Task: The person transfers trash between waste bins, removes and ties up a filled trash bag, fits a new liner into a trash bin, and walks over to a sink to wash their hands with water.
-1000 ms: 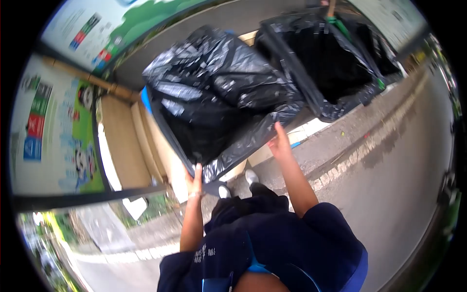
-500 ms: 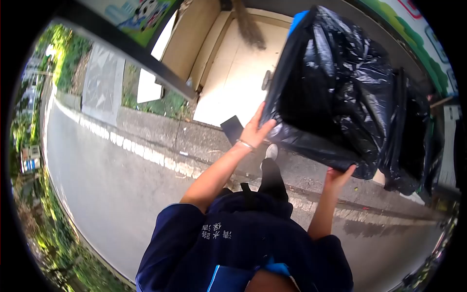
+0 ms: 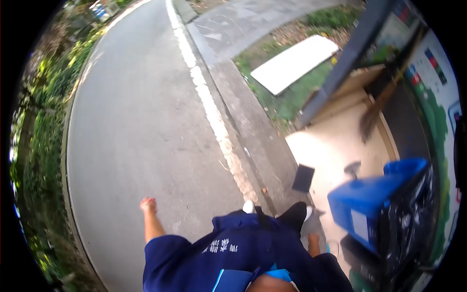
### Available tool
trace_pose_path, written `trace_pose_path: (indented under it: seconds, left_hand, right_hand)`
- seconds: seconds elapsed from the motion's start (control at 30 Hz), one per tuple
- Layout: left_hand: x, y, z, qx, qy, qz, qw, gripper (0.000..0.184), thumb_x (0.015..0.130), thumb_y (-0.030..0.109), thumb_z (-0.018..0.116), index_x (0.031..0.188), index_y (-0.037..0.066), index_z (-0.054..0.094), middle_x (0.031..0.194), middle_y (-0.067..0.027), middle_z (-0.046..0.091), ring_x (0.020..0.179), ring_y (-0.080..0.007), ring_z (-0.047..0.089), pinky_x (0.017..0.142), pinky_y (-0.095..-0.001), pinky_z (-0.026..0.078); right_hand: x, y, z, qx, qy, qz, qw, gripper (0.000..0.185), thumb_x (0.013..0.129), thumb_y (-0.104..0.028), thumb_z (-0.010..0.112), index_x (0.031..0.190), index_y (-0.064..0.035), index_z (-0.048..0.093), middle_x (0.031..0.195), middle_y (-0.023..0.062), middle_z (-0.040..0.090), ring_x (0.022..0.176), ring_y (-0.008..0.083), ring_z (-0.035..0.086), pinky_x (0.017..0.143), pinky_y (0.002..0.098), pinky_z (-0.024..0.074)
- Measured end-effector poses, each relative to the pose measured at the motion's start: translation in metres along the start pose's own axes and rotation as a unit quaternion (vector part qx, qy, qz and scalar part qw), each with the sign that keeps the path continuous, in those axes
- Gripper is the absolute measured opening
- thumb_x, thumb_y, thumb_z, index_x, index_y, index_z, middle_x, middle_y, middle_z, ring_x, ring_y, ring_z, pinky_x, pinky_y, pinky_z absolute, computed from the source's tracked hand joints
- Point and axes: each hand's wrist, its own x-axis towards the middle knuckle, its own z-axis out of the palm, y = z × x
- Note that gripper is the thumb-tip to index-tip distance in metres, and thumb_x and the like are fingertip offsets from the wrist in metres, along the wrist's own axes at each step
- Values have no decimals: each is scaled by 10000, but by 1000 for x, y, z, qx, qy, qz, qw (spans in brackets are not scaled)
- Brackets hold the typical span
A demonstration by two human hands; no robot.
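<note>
My left hand (image 3: 148,204) hangs out over the grey road, away from any object. It is small and slightly blurred, with loosely bent fingers and nothing visible in it. Only a short stretch of my right arm (image 3: 314,244) shows beside my dark blue shirt, and I cannot make out the fingers of that hand. To the right of it stands a blue bin (image 3: 357,194) with a pale label on its side. A black bin bag (image 3: 406,224) lines the bin and hangs over its edge. Neither hand visibly touches the bag.
A twig broom (image 3: 377,114) leans in the shelter corner on the pale floor (image 3: 321,146). A dark flat plate (image 3: 303,178) lies by the floor's edge. A white board (image 3: 294,63) rests on the grass behind a grey post (image 3: 340,63). A white-painted kerb (image 3: 209,104) borders the road.
Both hands have let go of the bin bag's rim. My view has turned left toward the road, and the bin now sits at the lower right. My left hand has swung out left.
</note>
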Motion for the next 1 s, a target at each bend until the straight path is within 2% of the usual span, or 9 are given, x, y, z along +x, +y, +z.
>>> trace_pose_path:
  seconds: [0.1,0.13,0.17,0.27,0.33,0.4,0.47,0.53,1.0]
  left_hand:
    - [38,62,-94,199,109,241,944,203,765,147,429,951,74,464,701,-78,529,538,-180,521,423,-285,405]
    - [55,49,-121,354,261,412,798,195,745,127,415,905,55,500,724,-85,537,550,-158,521,436,-285,411]
    - [64,35,-139,383,295,416,770,179,722,129,433,863,44,505,697,-80,537,512,-157,508,445,-289,425]
    - [29,-23,-129,173,228,30,958,150,740,151,427,854,68,478,603,-88,491,447,-199,475,391,-308,409]
    - [50,-97,-143,438,66,-61,895,303,723,187,490,1022,140,481,825,-94,558,681,-205,549,543,-312,460]
    - [-33,-81,-86,726,-111,45,677,426,670,288,577,1049,115,486,935,-133,560,817,-245,560,719,-321,444]
    - [-12,-129,-82,734,-318,109,591,433,670,325,576,1034,102,506,934,-148,562,850,-232,549,767,-309,421]
    - [11,-160,-79,554,-412,-22,723,339,727,264,528,1041,137,525,961,-128,561,897,-212,534,805,-284,395]
    - [38,-62,148,492,-220,-112,835,345,714,312,497,1000,125,542,879,-122,581,838,-229,553,765,-280,414]
  right_hand:
    - [4,-50,-68,176,28,19,984,256,605,-168,518,810,-24,571,841,169,567,806,299,539,715,356,415]
    - [1,-64,-99,236,38,25,971,244,600,-178,511,768,-19,588,803,175,580,765,302,555,690,350,426]
    - [0,-86,-143,299,85,55,949,213,590,-149,513,756,-34,581,754,164,583,730,285,561,666,347,432]
    - [33,-121,-210,314,194,16,929,179,614,-184,507,679,-33,577,718,160,577,711,292,560,643,360,437]
    - [27,-161,-283,323,127,17,938,145,615,-129,491,710,-37,548,702,141,577,696,272,561,654,314,439]
    - [81,-173,-292,221,103,-58,968,181,625,-119,483,754,-22,565,720,154,580,724,291,563,667,315,441]
    - [193,-172,-259,0,49,-145,988,217,624,-116,493,789,-5,580,759,174,581,775,307,558,692,342,437]
    - [205,-234,-312,52,34,-68,996,231,633,-141,502,787,8,588,792,195,573,816,311,547,723,364,427]
    - [197,-794,-611,166,4,-557,814,232,711,-159,529,901,-28,547,791,104,585,715,171,562,658,276,443]
